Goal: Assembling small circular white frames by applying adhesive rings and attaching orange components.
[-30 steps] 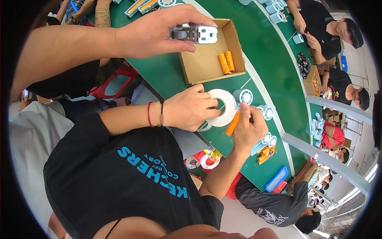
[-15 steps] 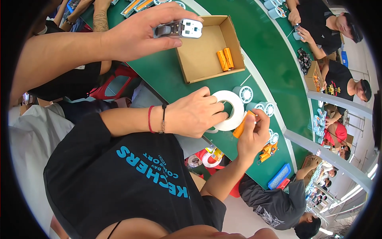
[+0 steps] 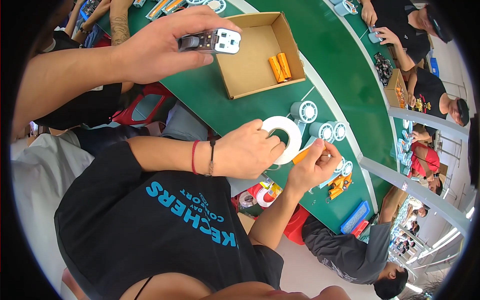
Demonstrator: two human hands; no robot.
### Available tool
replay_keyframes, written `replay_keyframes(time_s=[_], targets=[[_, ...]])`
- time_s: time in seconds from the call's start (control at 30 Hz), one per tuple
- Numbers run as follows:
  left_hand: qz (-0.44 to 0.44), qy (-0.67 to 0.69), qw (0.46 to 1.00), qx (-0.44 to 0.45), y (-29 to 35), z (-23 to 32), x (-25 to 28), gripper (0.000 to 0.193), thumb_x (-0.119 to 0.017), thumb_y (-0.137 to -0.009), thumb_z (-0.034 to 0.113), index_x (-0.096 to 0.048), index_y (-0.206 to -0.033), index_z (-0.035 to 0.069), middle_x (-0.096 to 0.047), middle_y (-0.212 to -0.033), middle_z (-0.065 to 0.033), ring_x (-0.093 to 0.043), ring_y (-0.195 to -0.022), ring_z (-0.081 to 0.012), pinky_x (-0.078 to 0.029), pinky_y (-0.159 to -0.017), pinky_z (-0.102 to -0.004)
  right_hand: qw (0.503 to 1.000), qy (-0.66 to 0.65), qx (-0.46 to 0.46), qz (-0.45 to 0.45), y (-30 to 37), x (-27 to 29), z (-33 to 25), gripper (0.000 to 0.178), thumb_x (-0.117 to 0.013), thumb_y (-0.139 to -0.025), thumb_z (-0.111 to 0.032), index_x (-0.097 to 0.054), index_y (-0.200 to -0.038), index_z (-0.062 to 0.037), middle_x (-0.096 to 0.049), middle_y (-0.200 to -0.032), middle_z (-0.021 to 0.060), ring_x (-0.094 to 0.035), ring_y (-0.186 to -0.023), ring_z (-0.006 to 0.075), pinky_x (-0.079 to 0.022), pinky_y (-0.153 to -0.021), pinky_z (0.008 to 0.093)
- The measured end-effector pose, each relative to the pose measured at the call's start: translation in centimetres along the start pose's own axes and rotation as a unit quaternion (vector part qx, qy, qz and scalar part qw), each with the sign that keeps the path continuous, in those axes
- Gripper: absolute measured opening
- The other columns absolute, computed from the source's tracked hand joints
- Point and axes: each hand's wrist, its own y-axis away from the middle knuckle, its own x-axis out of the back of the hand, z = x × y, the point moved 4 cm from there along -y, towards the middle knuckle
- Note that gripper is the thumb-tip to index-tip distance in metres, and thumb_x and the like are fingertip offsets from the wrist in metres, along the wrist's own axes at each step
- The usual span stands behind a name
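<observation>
Above green tabletop [image 3: 195, 95], orange cylinder [image 3: 300, 157] slants lower left.

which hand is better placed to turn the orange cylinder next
Probably the right hand: its thumb and fingers pinch the orange cylinder, while the left hand is occupied holding the white roll beside it.

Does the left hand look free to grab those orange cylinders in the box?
Probably not just yet: the left hand holds the white roll. The cardboard box is open, though, with nothing over the orange cylinders.
</observation>
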Motion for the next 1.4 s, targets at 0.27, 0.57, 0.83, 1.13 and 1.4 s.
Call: replay_keyframes(time_s=[0.27, 0.57, 0.83, 1.13, 1.4], targets=[[-0.049, 0.149, 0.987, 0.020, 0.1, 0.0, -0.4, 0.027, -0.071, -0.085, 0.030, -0.063, -0.088, 0.004, -0.067, -0.078, -0.0118, -0.069, -0.070, -0.0293, -0.050, -0.069, -0.0403, 1.000, -0.019, 0.019, -0.016, -0.6, 1.3, 0.7, 0.015, -0.066, -0.099, -0.005, -0.052, -0.101, -0.0007, -0.058, -0.077, 0.0031, -0.051, -0.063, 0.0051, -0.038, -0.054, 0.0205], [-0.048, 0.278, 0.951, 0.123, 0.5, 0.3, -0.8, 0.040, -0.073, -0.083, 0.039, -0.063, -0.071, 0.002, -0.066, -0.066, -0.0182, -0.066, -0.058, -0.0369, -0.054, -0.057, -0.0450, 0.970, -0.022, 0.144, 0.197, 2.0, 0.2, -0.2, 0.024, -0.073, -0.093, -0.002, -0.049, -0.096, -0.0017, -0.060, -0.075, 0.0064, -0.055, -0.063, 0.0086, -0.044, -0.056, 0.0219], [-0.135, 0.302, 0.935, 0.128, 1.7, 0.8, -2.0, 0.041, -0.073, -0.084, 0.039, -0.065, -0.072, 0.001, -0.066, -0.069, -0.0203, -0.068, -0.065, -0.0376, -0.055, -0.063, -0.0445, 0.926, 0.091, 0.207, 0.303, -0.3, 3.3, 3.0, 0.026, -0.074, -0.095, -0.008, -0.049, -0.096, -0.0016, -0.062, -0.083, 0.0085, -0.059, -0.067, 0.0117, -0.048, -0.058, 0.0229], [-0.200, 0.164, 0.966, 0.023, -0.2, -4.5, -2.2, 0.027, -0.070, -0.090, 0.027, -0.070, -0.091, 0.001, -0.064, -0.106, -0.0179, -0.069, -0.089, -0.0343, -0.057, -0.074, -0.0419, 0.987, -0.091, -0.068, 0.110, -0.3, 6.8, 7.6, 0.019, -0.061, -0.105, -0.022, -0.056, -0.106, -0.0039, -0.063, -0.091, 0.0060, -0.062, -0.075, 0.0126, -0.053, -0.064, 0.0270], [0.013, -0.027, 0.993, -0.114, -7.6, -5.0, -5.1, 0.011, -0.071, -0.081, 0.020, -0.076, -0.086, 0.012, -0.061, -0.120, -0.0094, -0.055, -0.123, -0.0249, -0.049, -0.097, -0.0450, 0.976, -0.135, -0.156, 0.066, 1.8, 6.9, 8.0, 0.023, -0.062, -0.105, -0.025, -0.057, -0.114, -0.0046, -0.064, -0.095, 0.0060, -0.064, -0.077, 0.0141, -0.055, -0.067, 0.0285]])
